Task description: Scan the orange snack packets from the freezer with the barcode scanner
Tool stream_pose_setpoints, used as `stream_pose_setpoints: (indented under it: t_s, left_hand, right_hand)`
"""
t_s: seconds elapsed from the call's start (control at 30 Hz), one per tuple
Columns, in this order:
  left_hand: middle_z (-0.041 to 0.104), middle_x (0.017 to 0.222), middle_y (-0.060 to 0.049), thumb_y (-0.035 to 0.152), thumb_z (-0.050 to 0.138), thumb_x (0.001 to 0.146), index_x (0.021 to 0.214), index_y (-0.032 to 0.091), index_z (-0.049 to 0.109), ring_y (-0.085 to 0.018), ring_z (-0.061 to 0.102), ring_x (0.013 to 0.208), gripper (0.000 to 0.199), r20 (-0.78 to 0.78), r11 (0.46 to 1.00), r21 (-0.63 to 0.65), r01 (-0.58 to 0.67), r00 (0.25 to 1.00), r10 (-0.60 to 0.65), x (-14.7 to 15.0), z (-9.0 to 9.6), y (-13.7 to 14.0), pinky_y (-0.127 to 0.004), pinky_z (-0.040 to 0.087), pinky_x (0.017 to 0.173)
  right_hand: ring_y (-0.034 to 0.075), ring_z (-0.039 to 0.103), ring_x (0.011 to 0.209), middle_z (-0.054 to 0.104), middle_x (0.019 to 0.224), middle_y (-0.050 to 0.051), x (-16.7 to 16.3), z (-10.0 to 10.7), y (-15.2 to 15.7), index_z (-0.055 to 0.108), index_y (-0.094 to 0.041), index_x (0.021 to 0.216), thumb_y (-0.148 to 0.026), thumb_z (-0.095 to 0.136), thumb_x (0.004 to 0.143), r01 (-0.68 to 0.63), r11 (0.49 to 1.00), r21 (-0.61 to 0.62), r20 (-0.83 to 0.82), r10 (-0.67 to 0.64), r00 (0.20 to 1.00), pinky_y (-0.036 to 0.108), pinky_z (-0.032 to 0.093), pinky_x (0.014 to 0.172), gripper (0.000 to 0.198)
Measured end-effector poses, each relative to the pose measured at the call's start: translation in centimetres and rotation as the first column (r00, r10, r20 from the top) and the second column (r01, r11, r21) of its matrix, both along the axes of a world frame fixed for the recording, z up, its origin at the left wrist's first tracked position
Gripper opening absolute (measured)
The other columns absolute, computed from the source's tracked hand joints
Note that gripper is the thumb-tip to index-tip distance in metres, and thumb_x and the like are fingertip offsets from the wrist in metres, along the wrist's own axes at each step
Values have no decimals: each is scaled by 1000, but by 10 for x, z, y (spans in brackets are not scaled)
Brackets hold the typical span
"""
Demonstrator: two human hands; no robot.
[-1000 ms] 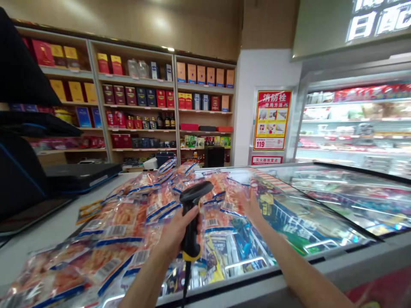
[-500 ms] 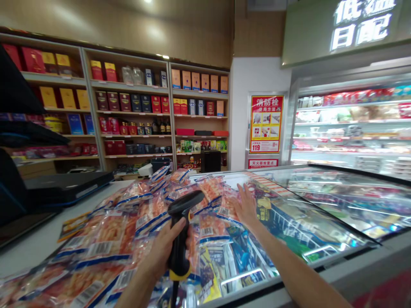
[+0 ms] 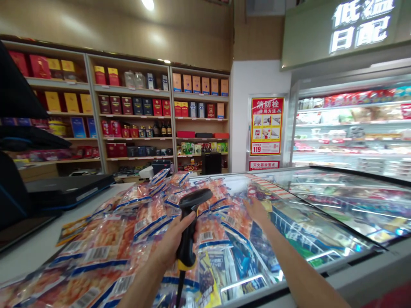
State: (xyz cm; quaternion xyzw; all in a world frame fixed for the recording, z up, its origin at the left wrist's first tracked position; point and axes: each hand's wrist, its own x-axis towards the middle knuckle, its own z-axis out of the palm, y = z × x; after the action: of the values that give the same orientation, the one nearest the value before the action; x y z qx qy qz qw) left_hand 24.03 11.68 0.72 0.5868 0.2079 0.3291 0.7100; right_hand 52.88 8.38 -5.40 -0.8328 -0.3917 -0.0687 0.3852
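My left hand (image 3: 176, 237) is wrapped round the grip of a black and yellow barcode scanner (image 3: 188, 233), whose head points forward and right and whose cable hangs below. Beyond and below it spreads a heap of clear plastic food packets (image 3: 105, 233) with blue edges, white barcode labels and orange-pink contents. My right hand (image 3: 257, 210) reaches out at the right edge of the heap, fingers stretched and apart. It is nearest to a packet (image 3: 237, 216) there; whether the fingertips touch it, I cannot tell.
The packets lie partly over a glass-topped freezer (image 3: 321, 256) with bagged goods inside. To the left, a black device (image 3: 67, 188) rests on a white counter (image 3: 19, 256). Shelves of boxed goods (image 3: 135, 105) line the back wall, and a refrigerated display (image 3: 349, 124) stands at the right.
My left hand and the scanner have shifted slightly right. My right hand has moved a little right and down, and a packet beside it lies differently. The view has tilted slightly upward.
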Motion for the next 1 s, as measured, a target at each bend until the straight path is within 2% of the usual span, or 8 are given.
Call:
stream_pose_setpoints:
  t_s: [0.13,0.37,0.5,0.6,0.67,0.83,0.93,1.0]
  left_hand:
    - [53,56,2,37,55,68,69,16,49,-8,46,43,22,54,994,-99,38,998,-33,-3,-1,-5,-18,34,38]
    - [54,53,0,38,59,65,67,14,51,-7,46,44,25,2,991,-98,89,996,-90,0,4,-10,-19,34,41]
    - [53,53,-1,36,58,66,68,13,52,-8,47,45,24,19,986,-75,147,989,-146,-3,2,-7,-19,34,43]
    - [53,56,-1,31,58,67,67,13,53,-8,48,48,19,51,978,-49,204,978,-201,-4,-1,-6,-19,35,46]
    - [53,59,-1,29,57,67,69,12,53,-8,49,50,18,81,974,-37,222,972,-219,-3,-4,-5,-20,36,49]
    - [52,59,0,32,58,68,71,12,53,-8,50,49,21,124,976,-14,219,969,-215,1,-9,-5,-20,36,49]
    - [54,61,0,36,61,65,71,13,52,-8,49,49,25,152,980,-44,194,971,-186,2,-8,-4,-21,36,49]
    - [54,62,0,38,62,64,71,13,51,-8,49,49,28,169,981,-75,177,972,-162,1,-7,-4,-21,36,49]
  right_hand:
    - [27,55,92,61,94,15,14,15,-23,59,-13,97,-62,33,70,20,980,-199,14,-17,1000,36,41,76,62]
    - [26,58,83,63,90,13,14,25,-48,62,-16,90,-67,47,57,-58,947,-316,18,67,998,34,43,68,62]
    - [27,55,91,61,98,15,10,16,-65,59,-14,99,-67,46,57,6,928,-372,64,19,998,35,40,74,68]
    - [28,56,90,61,96,15,7,1,-82,53,-14,108,-65,43,61,106,937,-332,108,-74,991,37,39,74,70]
    - [28,57,85,62,91,15,5,-10,-89,50,-14,111,-64,41,64,124,944,-306,99,-98,990,37,40,71,69]
    - [28,59,76,63,72,11,-4,-22,-75,44,-11,116,-58,43,65,4,957,-291,4,-3,1000,37,40,68,70]
    - [27,59,72,61,65,7,-5,-21,-57,45,-10,114,-56,49,60,-36,986,-166,-61,26,998,36,40,66,72]
    - [24,58,64,60,59,4,-3,-22,-49,47,-12,110,-55,51,57,-20,1000,-6,-159,19,987,34,42,59,68]
